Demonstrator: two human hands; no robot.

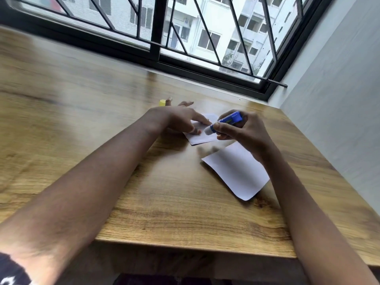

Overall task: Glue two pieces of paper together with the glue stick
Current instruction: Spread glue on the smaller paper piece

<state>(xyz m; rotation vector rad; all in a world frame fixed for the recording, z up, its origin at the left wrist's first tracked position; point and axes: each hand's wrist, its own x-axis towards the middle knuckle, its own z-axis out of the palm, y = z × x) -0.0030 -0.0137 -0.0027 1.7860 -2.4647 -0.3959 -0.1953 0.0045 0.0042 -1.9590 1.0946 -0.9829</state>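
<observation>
A small white paper (200, 138) lies on the wooden table (164, 192), partly under both hands. My left hand (176, 119) presses it flat with straight fingers. My right hand (244, 130) grips a blue glue stick (226, 121), uncapped, its white tip down on the small paper. A second, larger white paper (236, 171) lies nearer to me on the right, one corner under my right wrist. The yellow cap (162, 102) stands just beyond my left hand.
A barred window (185, 38) runs along the table's far edge. A grey wall (339, 99) borders the right side. The table's front edge (195, 246) is close to me.
</observation>
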